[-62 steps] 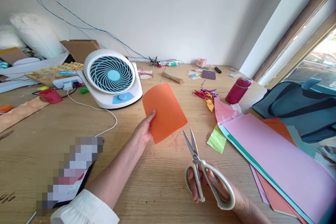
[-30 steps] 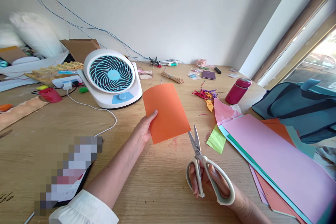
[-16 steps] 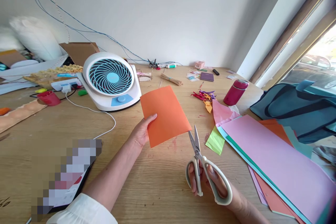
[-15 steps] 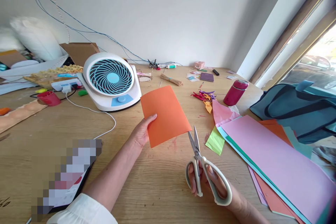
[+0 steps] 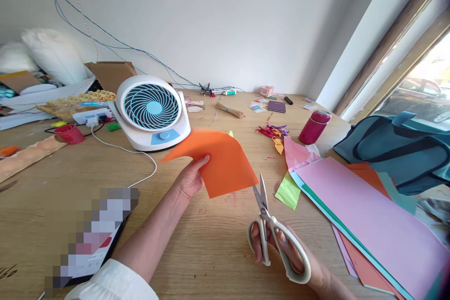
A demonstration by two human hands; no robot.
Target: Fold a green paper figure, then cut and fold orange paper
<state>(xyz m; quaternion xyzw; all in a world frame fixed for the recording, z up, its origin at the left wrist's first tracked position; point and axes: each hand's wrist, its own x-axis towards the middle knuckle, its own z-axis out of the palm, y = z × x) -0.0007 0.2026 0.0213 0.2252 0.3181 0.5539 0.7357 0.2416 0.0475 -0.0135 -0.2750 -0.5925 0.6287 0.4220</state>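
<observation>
An orange sheet of paper (image 5: 228, 164) is pinched in my left hand (image 5: 191, 179), thumb on top, above the middle of the table. Its far left part bends over and droops toward the fan. My right hand (image 5: 281, 248) has its fingers through the handles of white-handled scissors (image 5: 263, 213). The blades are parted and point away from me, their tips at the near right corner of the orange paper. Whether the paper lies between the blades is hard to make out.
A white fan (image 5: 153, 108) stands behind my left hand. Stacked coloured paper (image 5: 365, 215), a green piece (image 5: 288, 191), a red flask (image 5: 314, 126) and a blue bag (image 5: 393, 150) lie rightward. A tablet (image 5: 101, 239), partly blurred out, lies left; a white cable (image 5: 151, 161) runs from it.
The orange paper, nearly flat before, now bends over with its left part drooping outward. Both hands keep their holds, and the scissors stay parted. The view has shifted slightly.
</observation>
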